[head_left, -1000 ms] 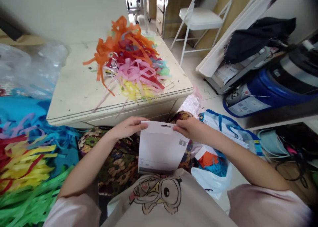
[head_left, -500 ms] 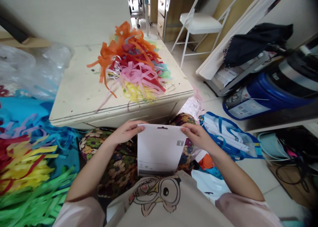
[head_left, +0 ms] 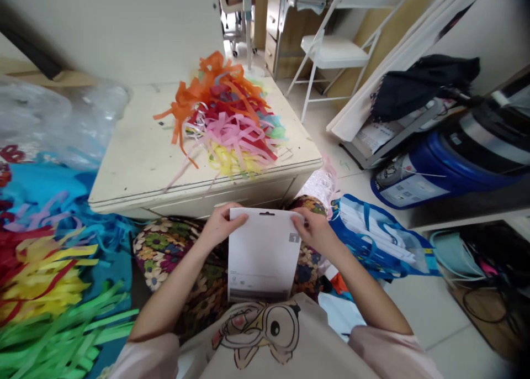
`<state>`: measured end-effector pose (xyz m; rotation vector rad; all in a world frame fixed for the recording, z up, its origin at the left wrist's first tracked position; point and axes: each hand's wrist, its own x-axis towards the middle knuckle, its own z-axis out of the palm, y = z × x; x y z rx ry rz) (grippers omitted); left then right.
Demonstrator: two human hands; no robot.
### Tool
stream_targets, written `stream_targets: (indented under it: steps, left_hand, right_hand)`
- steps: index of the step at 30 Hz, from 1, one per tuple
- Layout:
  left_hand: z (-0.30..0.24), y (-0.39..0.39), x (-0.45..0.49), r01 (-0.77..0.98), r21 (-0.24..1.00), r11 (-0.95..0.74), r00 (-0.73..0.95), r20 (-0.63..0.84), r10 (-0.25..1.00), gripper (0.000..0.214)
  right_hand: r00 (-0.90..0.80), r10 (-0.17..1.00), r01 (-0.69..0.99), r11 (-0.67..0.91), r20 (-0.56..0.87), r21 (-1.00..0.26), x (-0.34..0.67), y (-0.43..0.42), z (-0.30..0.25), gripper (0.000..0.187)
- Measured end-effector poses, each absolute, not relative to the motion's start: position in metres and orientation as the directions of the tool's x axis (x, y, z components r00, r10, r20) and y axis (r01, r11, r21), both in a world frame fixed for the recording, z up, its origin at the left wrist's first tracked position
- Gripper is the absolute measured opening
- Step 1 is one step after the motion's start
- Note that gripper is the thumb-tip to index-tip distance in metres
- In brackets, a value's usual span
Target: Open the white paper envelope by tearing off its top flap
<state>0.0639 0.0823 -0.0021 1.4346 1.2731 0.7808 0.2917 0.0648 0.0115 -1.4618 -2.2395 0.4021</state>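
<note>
A white flat package with a hang hole near its top edge is held upright over my lap, its printed back towards me. My left hand grips its upper left corner, thumb on the near face and fingers behind. At the upper right corner my right hand pinches it the same way, close to a small grey label marked 1. The fingers behind the package are hidden. Beneath it lie flowered trousers. A pile of coloured paper strips rests on the cream cabinet top just ahead.
Yellow strips and green strips lie at my left, near clear plastic wrap. On my right are a blue bag of white sheets and a blue barrel. A white folding chair stands farther back.
Both hands have moved slightly inward along the package's top, and the package sits a little lower and more to the left. The camera view has tilted slightly.
</note>
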Motion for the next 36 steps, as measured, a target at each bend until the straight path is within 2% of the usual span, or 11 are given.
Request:
stream_targets:
  steps: [3,5,10,15,22,26,29,31,32,34,36]
  left_hand:
    - [0.006,0.074,0.077,0.328,0.941,0.084,0.101,-0.124,0.987,0.029]
    - [0.012,0.070,0.081,0.335,0.939,0.080,0.101,-0.121,0.988,0.028]
    - [0.008,0.064,0.074,0.250,0.960,0.128,0.088,-0.154,0.984,0.025]
    - [-0.016,0.060,0.059,-0.051,0.965,0.256,0.204,-0.241,0.949,0.028]
    - [-0.029,0.060,0.049,-0.120,0.958,0.259,0.255,-0.222,0.941,0.038]
    - [-0.036,0.064,0.052,-0.156,0.960,0.233,0.186,-0.203,0.961,0.042]
    - [-0.042,0.064,0.052,-0.182,0.960,0.213,0.122,-0.193,0.974,0.046]
    - [-0.042,0.060,0.048,-0.194,0.960,0.203,0.077,-0.191,0.978,0.046]
    - [-0.042,0.057,0.045,-0.197,0.960,0.200,0.060,-0.192,0.980,0.044]
    - [-0.038,0.049,0.037,-0.202,0.960,0.194,0.023,-0.194,0.981,0.039]
    - [-0.032,0.041,0.027,-0.217,0.962,0.166,-0.064,-0.184,0.981,0.033]
  right_hand:
    - [-0.350,0.882,0.893,0.416,0.317,-0.171,0.272,0.064,0.027,0.024]
    - [-0.445,0.855,0.879,0.474,0.267,-0.052,0.259,0.065,0.038,0.021]
    - [-0.573,0.815,0.817,0.576,0.090,-0.013,0.245,0.070,0.041,0.016]
    - [-0.577,0.801,0.817,0.571,0.157,0.088,0.246,0.066,0.028,0.021]
    - [-0.596,0.760,0.799,0.592,0.260,0.101,0.249,0.062,0.022,0.036]
    - [-0.548,0.744,0.768,0.628,0.382,-0.123,0.260,0.067,0.008,0.037]
    - [-0.276,0.867,0.625,0.489,0.414,-0.608,0.267,0.068,-0.012,0.041]
    - [-0.065,0.981,0.330,0.196,0.185,-0.923,0.267,0.062,-0.029,0.046]
    - [-0.022,0.999,0.169,0.041,0.038,-0.985,0.265,0.058,-0.038,0.046]
    - [-0.023,0.986,-0.020,-0.166,-0.165,-0.986,0.260,0.046,-0.054,0.044]
    - [-0.049,0.973,-0.049,-0.227,-0.225,-0.973,0.258,0.032,-0.065,0.042]
